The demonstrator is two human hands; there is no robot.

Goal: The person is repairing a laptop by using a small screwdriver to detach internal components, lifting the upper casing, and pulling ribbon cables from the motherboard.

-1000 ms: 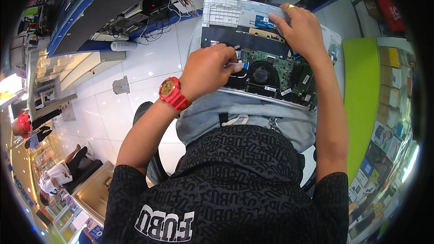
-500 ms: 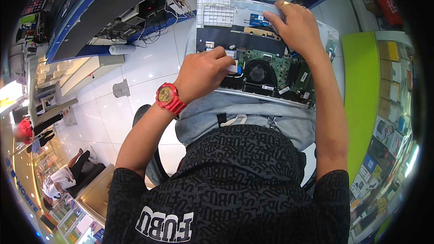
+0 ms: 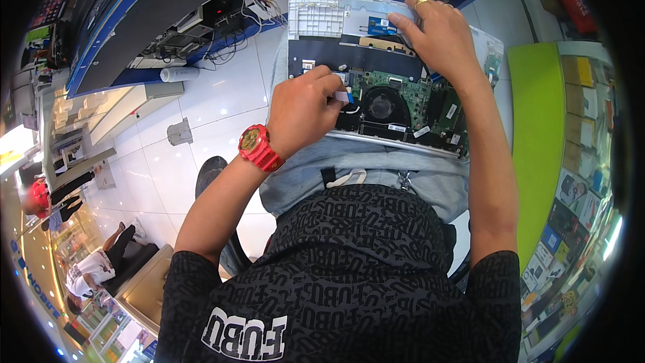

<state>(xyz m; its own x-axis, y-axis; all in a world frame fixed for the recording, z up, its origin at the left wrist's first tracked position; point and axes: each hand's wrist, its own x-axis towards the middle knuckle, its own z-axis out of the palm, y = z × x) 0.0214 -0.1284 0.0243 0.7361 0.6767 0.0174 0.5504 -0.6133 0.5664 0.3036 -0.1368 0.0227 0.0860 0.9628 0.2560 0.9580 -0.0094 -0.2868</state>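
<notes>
An opened laptop base (image 3: 316, 19) lies across my lap, its inner side facing up. Between the pinched fingertips of my left hand (image 3: 306, 109) is a white ribbon cable (image 3: 342, 97) with a blue end, just left of the round black fan (image 3: 384, 106). Whether the cable's tip sits in a connector I cannot tell. My right hand (image 3: 445, 42) grips the laptop's far edge, thumb on the inside near a small blue board (image 3: 381, 25). A green circuit board (image 3: 419, 99) surrounds the fan's right side.
To the left stands a blue-edged counter (image 3: 127, 33) with loose cables (image 3: 232, 44) hanging near the laptop. On the right runs a lime-green panel (image 3: 531, 134) beside shelved boxes (image 3: 579, 107). Tiled floor (image 3: 222, 101) shows below. A seated person (image 3: 94, 272) is far left.
My left hand has shifted slightly right, and the ribbon cable's blue end now points a little higher. The laptop has tilted a touch to the left; my right hand keeps its grip.
</notes>
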